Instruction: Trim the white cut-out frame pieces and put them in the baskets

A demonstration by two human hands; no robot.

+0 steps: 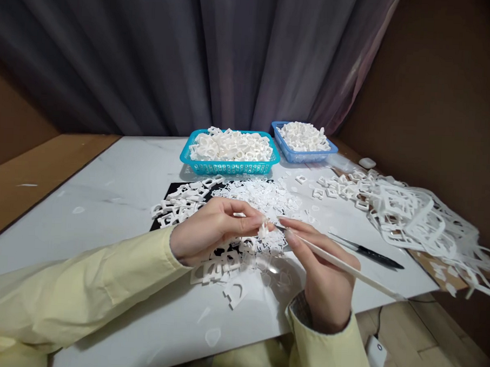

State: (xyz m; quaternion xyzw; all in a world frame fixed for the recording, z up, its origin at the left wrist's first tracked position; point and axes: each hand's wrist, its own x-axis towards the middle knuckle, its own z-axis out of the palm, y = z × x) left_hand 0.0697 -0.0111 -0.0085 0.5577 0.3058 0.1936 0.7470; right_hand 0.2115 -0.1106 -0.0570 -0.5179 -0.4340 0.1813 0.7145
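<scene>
My left hand [216, 225] pinches a small white piece [264, 229] between thumb and fingertips, above the middle of the table. Opposite it, my right hand [326, 268] is closed around a long white-handled tool [347, 268], held like a pen, its dark tip at the small piece. Beneath both hands lies a heap of tiny white scraps [260, 197] on a black mat [156, 223]. White cut-out parts [183, 198] are piled on the mat's left side, and more loose ones [235, 294] lie nearer the front.
A teal basket [229, 167] and a blue basket [307, 156], both full of white parts, stand at the back. To the right are a black-handled tool [377, 257] and a tangle of white strips [422, 213]. A small white device [376, 354] is at lower right.
</scene>
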